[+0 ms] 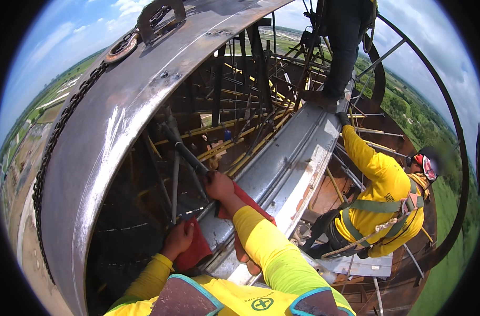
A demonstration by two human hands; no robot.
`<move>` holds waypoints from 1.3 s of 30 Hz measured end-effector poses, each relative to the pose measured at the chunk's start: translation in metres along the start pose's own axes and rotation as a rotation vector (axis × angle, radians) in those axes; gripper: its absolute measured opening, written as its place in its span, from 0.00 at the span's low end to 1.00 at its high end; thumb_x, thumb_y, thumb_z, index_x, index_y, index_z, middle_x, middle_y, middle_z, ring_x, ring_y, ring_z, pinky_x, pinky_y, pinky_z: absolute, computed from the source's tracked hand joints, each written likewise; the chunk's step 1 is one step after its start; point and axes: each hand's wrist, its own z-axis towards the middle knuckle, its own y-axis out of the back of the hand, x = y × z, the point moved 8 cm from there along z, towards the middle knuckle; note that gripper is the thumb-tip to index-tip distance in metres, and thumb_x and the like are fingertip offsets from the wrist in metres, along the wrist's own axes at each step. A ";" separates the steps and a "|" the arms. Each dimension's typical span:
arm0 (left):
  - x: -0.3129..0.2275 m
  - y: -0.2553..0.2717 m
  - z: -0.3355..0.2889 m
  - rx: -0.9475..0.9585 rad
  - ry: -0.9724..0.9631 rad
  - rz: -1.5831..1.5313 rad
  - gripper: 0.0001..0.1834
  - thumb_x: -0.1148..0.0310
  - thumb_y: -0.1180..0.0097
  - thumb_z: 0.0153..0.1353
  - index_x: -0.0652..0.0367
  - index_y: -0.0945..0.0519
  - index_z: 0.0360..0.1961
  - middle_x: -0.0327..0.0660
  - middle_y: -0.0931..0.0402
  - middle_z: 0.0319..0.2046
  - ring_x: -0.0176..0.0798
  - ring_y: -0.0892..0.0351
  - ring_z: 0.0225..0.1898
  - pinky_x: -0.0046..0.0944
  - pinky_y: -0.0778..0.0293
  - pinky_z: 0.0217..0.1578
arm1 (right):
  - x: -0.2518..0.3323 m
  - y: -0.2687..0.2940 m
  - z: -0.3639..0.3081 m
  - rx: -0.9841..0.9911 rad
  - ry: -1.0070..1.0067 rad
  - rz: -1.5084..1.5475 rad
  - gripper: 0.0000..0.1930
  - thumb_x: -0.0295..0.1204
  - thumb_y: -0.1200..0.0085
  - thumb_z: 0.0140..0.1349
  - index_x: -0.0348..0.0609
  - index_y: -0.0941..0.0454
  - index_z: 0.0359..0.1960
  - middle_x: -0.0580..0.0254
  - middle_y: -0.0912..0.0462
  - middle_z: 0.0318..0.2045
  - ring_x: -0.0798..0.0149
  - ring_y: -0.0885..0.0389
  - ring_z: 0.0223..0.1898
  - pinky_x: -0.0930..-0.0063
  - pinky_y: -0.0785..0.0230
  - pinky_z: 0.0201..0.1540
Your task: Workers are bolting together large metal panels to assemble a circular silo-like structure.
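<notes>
From afar I see the dark pipe (187, 151) slanting up and left from my right hand (219, 186), the nearer, which looks wrapped around its lower end, while my left hand (178, 240) sits apart, lower, against the red cloth (194, 252), its grip unclear.

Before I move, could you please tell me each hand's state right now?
Left hand: partly curled beside the red material; whether it grips cannot be told.
Right hand: appears closed on the dark pipe.
</notes>
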 end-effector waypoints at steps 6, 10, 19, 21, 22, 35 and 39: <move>-0.004 0.002 0.006 -0.034 -0.002 -0.011 0.23 0.50 0.50 0.74 0.62 0.19 0.49 0.65 0.17 0.40 0.72 0.18 0.45 0.65 0.23 0.46 | -0.006 -0.005 0.013 -0.003 0.013 -0.030 0.16 0.42 0.43 0.66 0.41 0.13 0.41 0.42 0.11 0.38 0.39 0.12 0.42 0.45 0.18 0.47; -0.001 -0.001 0.011 -0.023 0.014 0.016 0.23 0.50 0.50 0.75 0.62 0.20 0.49 0.65 0.16 0.40 0.72 0.17 0.45 0.63 0.22 0.45 | -0.013 -0.010 0.018 0.001 0.012 -0.039 0.17 0.44 0.43 0.66 0.44 0.12 0.41 0.43 0.11 0.36 0.38 0.11 0.41 0.44 0.18 0.45; 0.000 -0.001 0.005 -0.013 -0.018 0.040 0.25 0.49 0.52 0.76 0.59 0.21 0.58 0.65 0.16 0.41 0.72 0.17 0.44 0.63 0.20 0.45 | -0.016 -0.013 0.013 0.006 -0.026 -0.027 0.20 0.48 0.44 0.67 0.44 0.12 0.42 0.40 0.11 0.36 0.38 0.11 0.41 0.44 0.17 0.46; -0.002 -0.001 0.005 0.016 0.015 0.031 0.27 0.48 0.52 0.76 0.58 0.22 0.62 0.65 0.16 0.43 0.72 0.17 0.46 0.63 0.20 0.47 | -0.019 -0.015 0.014 0.006 -0.035 -0.023 0.20 0.48 0.44 0.67 0.44 0.12 0.42 0.40 0.11 0.36 0.38 0.11 0.41 0.44 0.17 0.46; -0.003 0.000 0.005 0.021 0.014 0.033 0.27 0.48 0.52 0.76 0.58 0.22 0.62 0.65 0.16 0.43 0.72 0.17 0.46 0.63 0.20 0.47 | -0.022 -0.018 0.015 0.013 -0.039 -0.014 0.20 0.49 0.44 0.67 0.44 0.12 0.43 0.40 0.11 0.37 0.38 0.11 0.41 0.44 0.17 0.47; -0.010 0.007 0.006 0.059 0.056 0.028 0.27 0.49 0.52 0.76 0.58 0.22 0.62 0.63 0.16 0.46 0.70 0.17 0.49 0.60 0.20 0.50 | -0.008 -0.006 0.012 0.052 -0.051 -0.020 0.20 0.48 0.46 0.69 0.46 0.11 0.42 0.41 0.11 0.38 0.38 0.12 0.43 0.46 0.18 0.49; -0.013 0.008 0.006 0.075 0.070 0.056 0.25 0.50 0.51 0.75 0.58 0.22 0.61 0.64 0.16 0.45 0.71 0.17 0.48 0.61 0.20 0.50 | -0.010 -0.008 0.012 0.055 -0.048 -0.010 0.20 0.48 0.46 0.69 0.45 0.11 0.41 0.40 0.12 0.38 0.38 0.12 0.44 0.46 0.18 0.50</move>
